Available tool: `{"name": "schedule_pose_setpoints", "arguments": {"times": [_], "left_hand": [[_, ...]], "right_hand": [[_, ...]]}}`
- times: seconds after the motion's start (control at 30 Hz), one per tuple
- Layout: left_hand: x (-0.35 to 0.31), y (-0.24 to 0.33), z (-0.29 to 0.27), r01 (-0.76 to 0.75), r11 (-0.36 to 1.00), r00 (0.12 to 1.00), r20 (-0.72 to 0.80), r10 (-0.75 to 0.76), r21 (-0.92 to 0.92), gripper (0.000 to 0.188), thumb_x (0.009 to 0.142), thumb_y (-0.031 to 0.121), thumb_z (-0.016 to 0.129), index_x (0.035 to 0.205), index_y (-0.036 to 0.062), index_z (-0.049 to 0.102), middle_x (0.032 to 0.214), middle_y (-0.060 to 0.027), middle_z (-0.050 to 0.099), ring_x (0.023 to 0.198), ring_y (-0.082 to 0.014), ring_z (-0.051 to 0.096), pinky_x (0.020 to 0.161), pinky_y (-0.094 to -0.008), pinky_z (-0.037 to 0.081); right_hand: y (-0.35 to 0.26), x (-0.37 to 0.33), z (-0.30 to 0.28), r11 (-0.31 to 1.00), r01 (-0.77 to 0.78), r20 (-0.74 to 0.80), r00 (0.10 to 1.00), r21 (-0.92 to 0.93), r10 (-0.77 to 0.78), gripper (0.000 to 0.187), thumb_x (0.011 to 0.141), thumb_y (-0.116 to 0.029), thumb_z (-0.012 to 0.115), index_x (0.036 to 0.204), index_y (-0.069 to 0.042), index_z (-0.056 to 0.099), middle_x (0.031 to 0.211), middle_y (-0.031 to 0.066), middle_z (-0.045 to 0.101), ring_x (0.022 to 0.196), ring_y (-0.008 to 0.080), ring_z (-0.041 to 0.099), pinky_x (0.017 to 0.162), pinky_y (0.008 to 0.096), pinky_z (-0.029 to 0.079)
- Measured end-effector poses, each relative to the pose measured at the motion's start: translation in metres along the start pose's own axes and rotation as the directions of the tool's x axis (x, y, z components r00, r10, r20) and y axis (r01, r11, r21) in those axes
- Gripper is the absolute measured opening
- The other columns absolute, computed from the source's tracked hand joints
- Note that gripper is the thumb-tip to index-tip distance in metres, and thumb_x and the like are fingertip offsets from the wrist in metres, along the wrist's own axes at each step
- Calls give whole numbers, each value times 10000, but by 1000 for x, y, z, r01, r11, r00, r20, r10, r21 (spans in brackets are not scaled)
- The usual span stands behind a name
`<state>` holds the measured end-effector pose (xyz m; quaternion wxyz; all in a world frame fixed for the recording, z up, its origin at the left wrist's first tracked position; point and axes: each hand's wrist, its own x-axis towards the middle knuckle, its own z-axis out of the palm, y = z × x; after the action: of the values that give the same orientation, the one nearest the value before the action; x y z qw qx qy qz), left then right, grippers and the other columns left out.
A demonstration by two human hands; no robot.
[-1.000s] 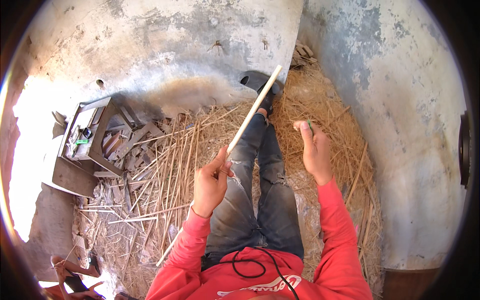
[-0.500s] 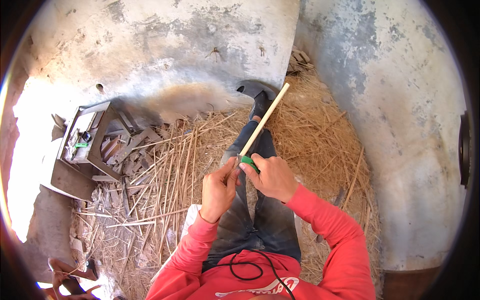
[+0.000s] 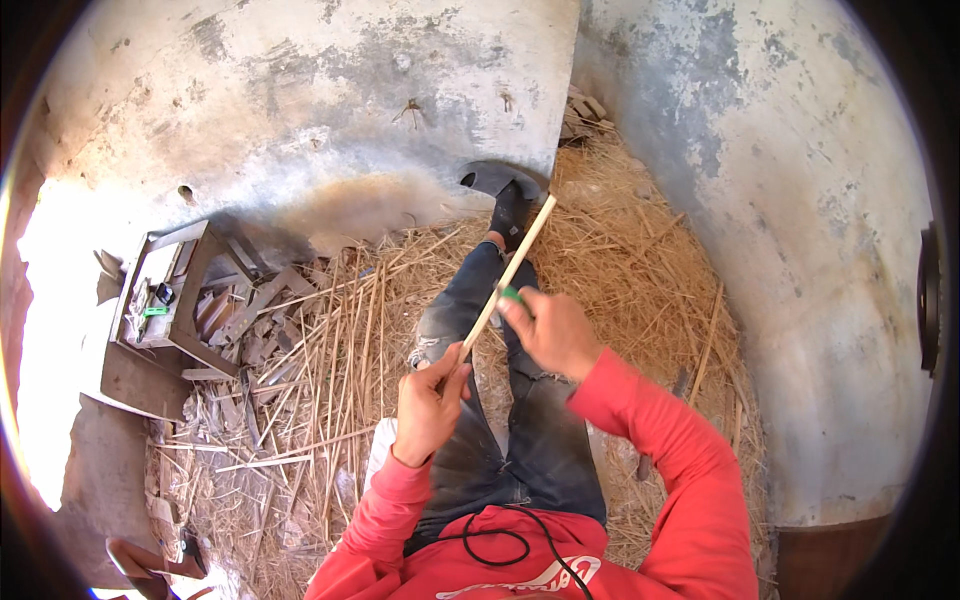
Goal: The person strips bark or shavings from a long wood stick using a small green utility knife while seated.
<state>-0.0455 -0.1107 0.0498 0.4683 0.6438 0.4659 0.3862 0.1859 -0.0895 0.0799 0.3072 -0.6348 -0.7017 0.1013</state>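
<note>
While L hand [image 3: 430, 403] fingers pinch pale stick [image 3: 528, 242] low & R hand [image 3: 556, 332] fingers grip green tool [image 3: 512, 294] at it, weak pinch cd let stick twist, tool slip.

At the left stands a small, worn wooden desk [image 3: 190, 285], bearing a little green object [image 3: 155, 311] and a dark one [image 3: 164, 293] just beside it, with wood scraps [image 3: 285, 292] heaped to its right. Straw-coloured shavings [image 3: 650, 250] litter the floor below a patchy, pale wall [image 3: 330, 80] pierced by a dark hole [image 3: 186, 194]; a second stained wall [image 3: 800, 220] rises at the right.
</note>
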Motion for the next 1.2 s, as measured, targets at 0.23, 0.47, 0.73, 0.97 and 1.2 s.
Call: {"name": "schedule_pose_setpoints", "arguments": {"times": [0.23,0.47,0.73,0.97,1.2], "left_hand": [[-10,-8,-1,44,998,999,16,-43,-37,352,1040,64,664,1353,-97,664,728,17,619,654,-37,540,593,-231,428],[-31,-15,-23,49,999,991,126,-49,4,343,1046,49,642,1355,-97,662,730,9,604,662,-48,545,600,-232,429],[-39,-22,-31,24,999,1000,-10,-24,-49,346,1027,41,669,1336,-115,666,699,4,629,646,-38,566,582,-221,442],[-14,-7,1,-97,994,993,-69,99,43,333,996,27,687,1319,-52,704,720,-82,721,639,-77,663,592,-249,505],[-30,12,0,-140,947,982,-83,170,291,292,956,29,705,1240,-21,754,705,-153,723,608,-192,728,595,-327,543]], "right_hand": [[-7,-21,19,999,35,169,985,39,-41,640,1093,-595,433,1016,-36,735,669,258,674,670,468,701,606,558,554],[80,25,-7,974,-184,-104,975,132,198,700,1088,-614,449,943,3,746,636,215,641,596,410,659,612,556,503],[105,-2,-30,984,-111,-249,958,142,144,683,1091,-606,434,770,-48,662,549,91,440,487,262,456,524,463,392],[-37,-50,0,996,45,124,991,81,-55,589,1060,-555,522,896,-20,703,646,254,660,635,462,694,599,577,538],[11,-22,-3,989,-85,64,995,120,78,644,1070,-590,490,873,-14,699,663,269,666,653,485,688,607,577,550]]}}
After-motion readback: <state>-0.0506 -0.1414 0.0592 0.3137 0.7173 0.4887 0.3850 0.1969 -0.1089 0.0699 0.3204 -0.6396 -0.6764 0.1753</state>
